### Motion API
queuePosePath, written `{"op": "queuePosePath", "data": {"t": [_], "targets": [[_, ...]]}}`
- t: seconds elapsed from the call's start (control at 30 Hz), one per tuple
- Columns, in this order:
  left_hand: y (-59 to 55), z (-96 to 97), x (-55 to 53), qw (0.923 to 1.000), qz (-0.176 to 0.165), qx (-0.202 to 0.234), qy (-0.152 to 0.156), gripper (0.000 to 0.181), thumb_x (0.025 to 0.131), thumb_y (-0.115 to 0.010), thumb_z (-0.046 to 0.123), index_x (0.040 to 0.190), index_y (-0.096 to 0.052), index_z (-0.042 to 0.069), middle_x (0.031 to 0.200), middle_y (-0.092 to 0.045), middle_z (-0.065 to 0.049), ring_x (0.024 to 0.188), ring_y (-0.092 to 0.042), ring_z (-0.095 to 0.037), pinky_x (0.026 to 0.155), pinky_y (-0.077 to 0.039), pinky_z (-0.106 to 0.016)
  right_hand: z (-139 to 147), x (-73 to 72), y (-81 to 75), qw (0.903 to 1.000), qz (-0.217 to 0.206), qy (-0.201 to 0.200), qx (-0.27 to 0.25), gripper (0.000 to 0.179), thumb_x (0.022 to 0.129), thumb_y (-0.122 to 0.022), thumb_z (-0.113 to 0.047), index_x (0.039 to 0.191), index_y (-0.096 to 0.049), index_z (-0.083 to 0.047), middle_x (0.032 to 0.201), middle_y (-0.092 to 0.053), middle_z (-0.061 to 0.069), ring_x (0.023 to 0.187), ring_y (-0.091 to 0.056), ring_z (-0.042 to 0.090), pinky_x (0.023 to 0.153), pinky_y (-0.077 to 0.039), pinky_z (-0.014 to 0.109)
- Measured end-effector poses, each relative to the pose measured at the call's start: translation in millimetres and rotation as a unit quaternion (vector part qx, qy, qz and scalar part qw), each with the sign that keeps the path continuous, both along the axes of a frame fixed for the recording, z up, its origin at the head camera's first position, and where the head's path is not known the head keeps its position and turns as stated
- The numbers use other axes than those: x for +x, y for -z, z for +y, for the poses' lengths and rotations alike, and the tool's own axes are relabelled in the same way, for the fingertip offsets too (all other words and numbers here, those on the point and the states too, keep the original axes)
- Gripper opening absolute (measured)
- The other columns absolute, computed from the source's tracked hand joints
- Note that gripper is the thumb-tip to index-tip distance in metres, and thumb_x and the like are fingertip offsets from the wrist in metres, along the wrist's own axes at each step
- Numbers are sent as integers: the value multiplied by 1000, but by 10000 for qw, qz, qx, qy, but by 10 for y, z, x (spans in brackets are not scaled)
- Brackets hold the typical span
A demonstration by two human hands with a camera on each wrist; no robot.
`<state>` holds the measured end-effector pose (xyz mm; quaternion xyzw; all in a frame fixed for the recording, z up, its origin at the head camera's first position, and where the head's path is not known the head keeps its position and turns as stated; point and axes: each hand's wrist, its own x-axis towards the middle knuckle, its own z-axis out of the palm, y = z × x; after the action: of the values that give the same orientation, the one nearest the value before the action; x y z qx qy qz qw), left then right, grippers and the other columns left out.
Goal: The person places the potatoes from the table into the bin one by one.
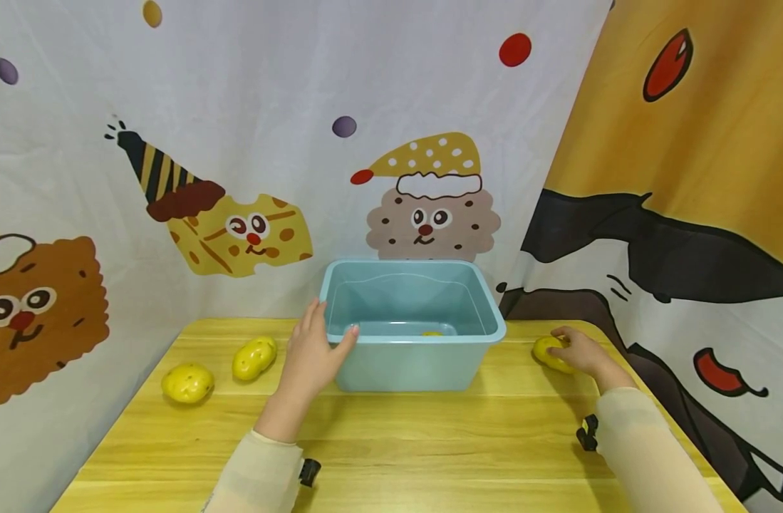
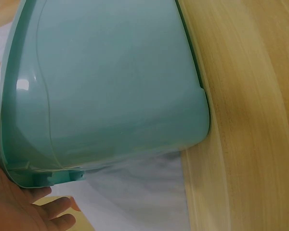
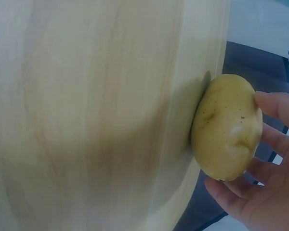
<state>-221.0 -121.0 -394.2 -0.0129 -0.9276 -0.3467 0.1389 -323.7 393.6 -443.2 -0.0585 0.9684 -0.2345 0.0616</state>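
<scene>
A light blue plastic bin (image 1: 410,367) stands at the table's far middle, with part of a yellow potato (image 1: 432,333) visible inside. My left hand (image 1: 313,356) is at the bin's front left corner, thumb spread from the fairly straight fingers. In the left wrist view, that hand (image 2: 14,204) lies against the rim corner. At the table's right side my right hand (image 1: 583,353) holds another potato (image 1: 550,354). In the right wrist view, thumb and fingers curve round this potato (image 3: 226,127), which is at the tabletop.
Two more yellow potatoes lie left of the bin: one rounder potato (image 1: 187,383) and one longer potato (image 1: 254,358). The wood-grain table (image 1: 429,442) ends at a cartoon-printed curtain (image 1: 263,142) behind and at the sides.
</scene>
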Motion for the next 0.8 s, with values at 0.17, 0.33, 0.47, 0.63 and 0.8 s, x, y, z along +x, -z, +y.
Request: {"op": "queuePosePath", "data": {"t": [0.17, 0.33, 0.47, 0.63, 0.8], "targets": [[-10, 3, 8, 10000, -24, 15, 3, 88, 96, -54, 59, 155, -27, 0, 164, -17, -18, 143, -27, -45, 113, -23, -66, -2, 8, -4, 10000, -50, -16, -27, 59, 97, -64, -24, 137, -44, 14, 132, -45, 45, 121, -45, 60, 98, -39, 69], [-10, 2, 8, 10000, -15, 32, -3, 88, 95, -54, 59, 155, -27, 0, 164, -18, -18, 143, -28, -45, 113, -23, -67, -8, 3, 9, 10000, -44, -25, 41, 60, 95, -66, -24, 137, -43, 13, 132, -46, 44, 120, -46, 61, 97, -39, 68], [-11, 0, 10, 10000, -16, 29, -7, 88, 95, -55, 58, 155, -27, 0, 164, -18, -18, 143, -28, -44, 113, -23, -66, -4, -5, 24, 10000, -35, -82, 19, 63, 93, -68, -22, 138, -43, 13, 132, -47, 43, 120, -46, 60, 97, -39, 69], [-7, -3, 6, 10000, -16, 26, 2, 88, 96, -55, 58, 155, -27, 0, 164, -18, -18, 143, -28, -44, 113, -23, -66, -7, -14, 43, 9999, -15, -164, -37, 64, 90, -71, -20, 138, -42, 14, 133, -46, 43, 120, -45, 60, 98, -38, 69], [-13, 1, 14, 10000, -18, 31, 1, 88, 96, -54, 59, 155, -27, 0, 164, -18, -18, 143, -28, -44, 113, -23, -66, -12, -17, 42, 9999, -6, -159, 18, 65, 88, -72, -20, 136, -43, 14, 133, -46, 43, 121, -44, 61, 98, -38, 69]]}}
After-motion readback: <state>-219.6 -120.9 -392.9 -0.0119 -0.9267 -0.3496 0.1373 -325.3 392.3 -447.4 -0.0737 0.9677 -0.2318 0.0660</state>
